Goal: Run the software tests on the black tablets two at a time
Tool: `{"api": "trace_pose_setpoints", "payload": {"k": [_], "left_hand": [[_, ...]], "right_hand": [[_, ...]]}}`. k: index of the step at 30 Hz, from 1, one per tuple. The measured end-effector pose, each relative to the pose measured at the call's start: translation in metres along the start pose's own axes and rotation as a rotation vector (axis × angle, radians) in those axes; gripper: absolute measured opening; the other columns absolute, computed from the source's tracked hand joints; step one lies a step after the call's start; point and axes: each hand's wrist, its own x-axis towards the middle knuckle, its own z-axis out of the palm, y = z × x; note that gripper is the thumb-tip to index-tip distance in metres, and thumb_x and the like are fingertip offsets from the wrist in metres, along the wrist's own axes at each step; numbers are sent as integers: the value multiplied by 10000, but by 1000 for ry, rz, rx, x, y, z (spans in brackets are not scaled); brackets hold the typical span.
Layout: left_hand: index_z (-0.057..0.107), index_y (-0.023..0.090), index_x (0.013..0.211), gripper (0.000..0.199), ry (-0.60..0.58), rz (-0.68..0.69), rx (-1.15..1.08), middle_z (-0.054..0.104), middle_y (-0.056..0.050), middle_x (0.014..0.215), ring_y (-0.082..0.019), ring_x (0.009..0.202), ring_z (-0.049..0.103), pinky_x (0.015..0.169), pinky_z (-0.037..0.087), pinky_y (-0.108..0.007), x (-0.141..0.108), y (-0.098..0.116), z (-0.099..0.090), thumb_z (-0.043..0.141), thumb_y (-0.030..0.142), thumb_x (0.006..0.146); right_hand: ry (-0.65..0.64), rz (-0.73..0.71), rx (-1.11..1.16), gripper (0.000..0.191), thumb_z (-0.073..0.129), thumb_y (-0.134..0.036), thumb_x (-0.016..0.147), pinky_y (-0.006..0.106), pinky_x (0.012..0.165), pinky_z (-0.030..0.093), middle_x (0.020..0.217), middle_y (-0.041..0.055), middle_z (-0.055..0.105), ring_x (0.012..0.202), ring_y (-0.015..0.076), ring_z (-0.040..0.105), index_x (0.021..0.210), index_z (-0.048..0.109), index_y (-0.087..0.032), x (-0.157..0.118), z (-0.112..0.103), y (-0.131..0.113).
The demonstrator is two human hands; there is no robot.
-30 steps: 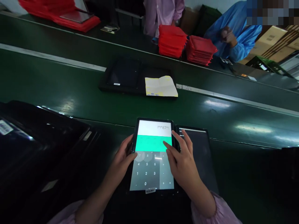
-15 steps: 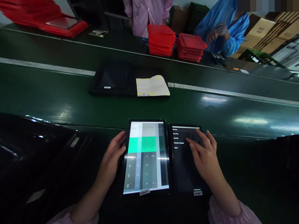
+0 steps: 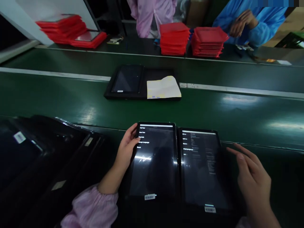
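Two black tablets lie side by side in front of me. My left hand (image 3: 129, 144) grips the upper left edge of the left tablet (image 3: 155, 164), thumb over the front beside its menu text, other fingers partly hidden behind the edge. A barcode label sits near that tablet's lower edge. The right tablet (image 3: 201, 177) shows a menu with fainter text overlapping it, and a label at its bottom. Off to its right, apart from the screen, my right hand (image 3: 253, 174) holds nothing, its fingers stretched toward the tablet.
Across the green bench (image 3: 99, 110), a black tray (image 3: 156, 73) bears another tablet (image 3: 127, 79) and a white paper (image 3: 163, 88). Red stacks (image 3: 174, 39) stand beyond, before two people in pink and blue. Several dark devices (image 3: 54, 152) lie at my left.
The left tablet's screen went from a calculator to a dark menu. My right hand moved right, off the right tablet, whose screen is now mid-switch. My left thumb moved onto the left tablet's front.
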Motion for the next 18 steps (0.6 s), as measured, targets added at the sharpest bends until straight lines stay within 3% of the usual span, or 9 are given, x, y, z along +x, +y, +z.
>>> {"api": "trace_pose_setpoints", "payload": {"k": [4,18], "left_hand": [[700,224,1292,622,25,13,22,728,-132,1406,-372,1397,617,1165,501,-531,4,-3,1,787,325,684],[754,241,1092,424,137,-11,-50,789,-73,1258,-352,1442,568,1224,438,-486,-3,5,5,787,306,674]], "right_hand": [[1,31,14,602,507,-738,974,507,918,589,1227,138,788,1123,342,751,978,860,-251,2,1,0],[-1,25,57,497,526,-626,1018,485,938,575,1204,112,784,1110,306,729,1014,848,-248,-1,-1,-1]]}}
